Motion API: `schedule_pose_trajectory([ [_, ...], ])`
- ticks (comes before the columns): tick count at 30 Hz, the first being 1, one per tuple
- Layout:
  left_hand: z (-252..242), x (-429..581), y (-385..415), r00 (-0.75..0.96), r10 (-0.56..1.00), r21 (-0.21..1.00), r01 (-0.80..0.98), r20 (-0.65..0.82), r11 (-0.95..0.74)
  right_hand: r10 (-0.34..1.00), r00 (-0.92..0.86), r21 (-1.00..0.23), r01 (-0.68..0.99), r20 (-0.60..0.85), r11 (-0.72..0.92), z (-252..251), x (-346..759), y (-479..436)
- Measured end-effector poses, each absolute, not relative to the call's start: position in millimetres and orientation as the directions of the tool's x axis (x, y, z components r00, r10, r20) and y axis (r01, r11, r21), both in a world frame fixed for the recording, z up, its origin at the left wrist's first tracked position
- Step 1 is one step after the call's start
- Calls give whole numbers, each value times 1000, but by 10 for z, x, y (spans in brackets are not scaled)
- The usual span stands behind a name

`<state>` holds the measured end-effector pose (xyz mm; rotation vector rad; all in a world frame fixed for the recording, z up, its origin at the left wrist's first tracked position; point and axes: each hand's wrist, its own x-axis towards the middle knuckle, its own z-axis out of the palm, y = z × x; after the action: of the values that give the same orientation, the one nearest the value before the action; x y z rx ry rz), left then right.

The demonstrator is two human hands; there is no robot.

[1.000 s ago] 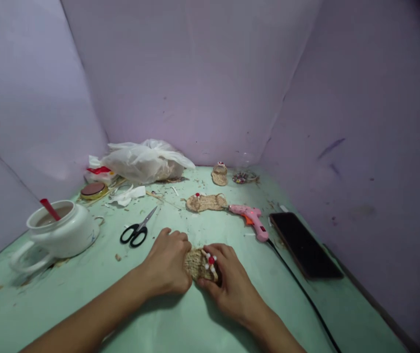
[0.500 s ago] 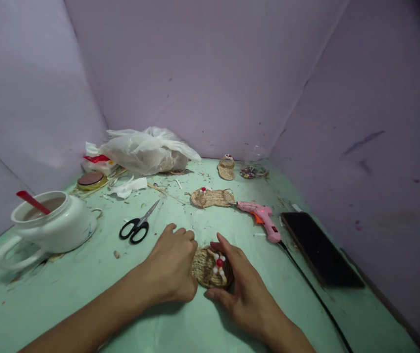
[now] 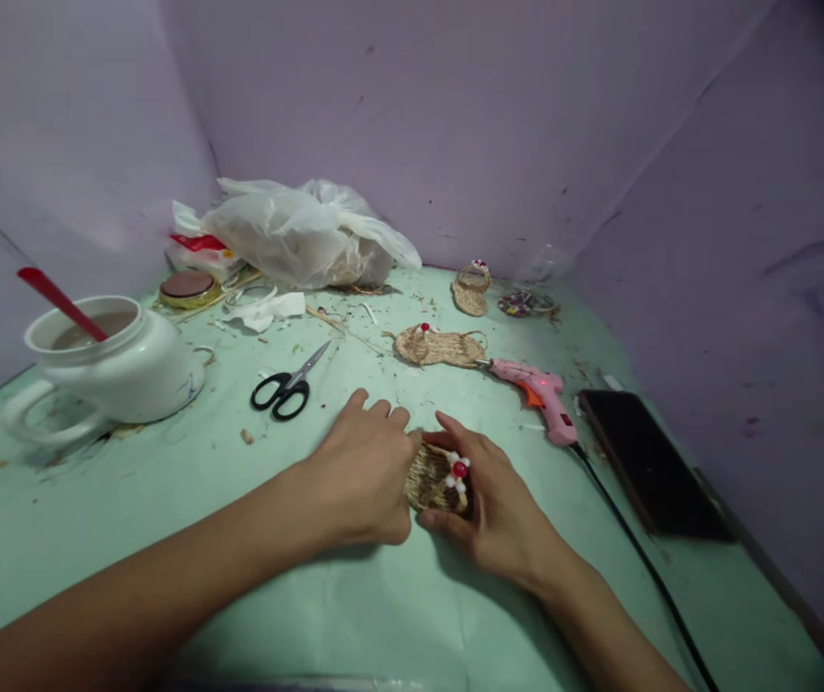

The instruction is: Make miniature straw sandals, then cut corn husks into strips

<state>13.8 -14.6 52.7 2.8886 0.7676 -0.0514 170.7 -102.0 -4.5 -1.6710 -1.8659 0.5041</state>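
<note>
Straw-coloured fibre fills the middle of my head view: a woven slipper (image 3: pixel 427 481) sits low and central, between my two hands, just above or on the pale green table (image 3: pixel 354 615); I cannot tell which. My left hand (image 3: pixel 368 471) is clenched at the slipper's left end, knuckles up, its fingertips hidden from me. My right hand (image 3: pixel 498 505) grasps the other end, thumb on the near edge and fingers on the far edge. Close to that right hand, a red bead (image 3: pixel 460 469) ringed with white ones sits on the slipper.

Beyond the hands I see a second slipper (image 3: pixel 447 348) lying flat, also with a red bead. The nozzle of a pink glue gun (image 3: pixel 541 389) points at its right end, and a black cord (image 3: pixel 649 567) runs from the handle toward me. Right of that lies a dark phone (image 3: pixel 649 466). Farther back, a third slipper (image 3: pixel 469 296) leans near the wall, beside some beads (image 3: pixel 516 304). On my left I have scissors (image 3: pixel 283 394) with black handles, a white pot (image 3: pixel 134 380) holding a red stick (image 3: pixel 62 303), and a translucent plastic bag (image 3: pixel 296 240) behind them.
</note>
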Motion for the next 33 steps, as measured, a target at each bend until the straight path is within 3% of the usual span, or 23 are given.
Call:
schedule_pose_trajectory([
  [9, 507, 187, -121, 876, 477, 137, 483, -74, -865, 980, 5, -652, 748, 197, 127, -72, 1676, -1030],
  [18, 527, 94, -226, 872, 489, 118, 482, 28, -868, 968, -28, -644, 741, 249, 188, -125, 1713, -1059],
  [21, 724, -92, -107, 879, 458, 288, 407, 134, -867, 971, 12, -718, 675, 240, 170, -158, 1721, -1077],
  [23, 809, -241, 33, 783, 571, 461, 424, 246, -780, 973, 74, -775, 619, 218, 127, -167, 1719, -1087],
  [25, 801, -375, 174, 620, 761, 593, 544, 191, -593, 974, 126, -816, 572, 186, 82, -157, 1714, -1087],
  [28, 669, -505, 291, 539, 842, 674, 626, -12, -391, 965, 204, -877, 477, 163, 47, -112, 1715, -1044],
  [33, 494, -503, 236, 649, 760, 680, 542, 35, -494, 931, 362, -992, 126, 54, 9, -8, 1769, -840],
])
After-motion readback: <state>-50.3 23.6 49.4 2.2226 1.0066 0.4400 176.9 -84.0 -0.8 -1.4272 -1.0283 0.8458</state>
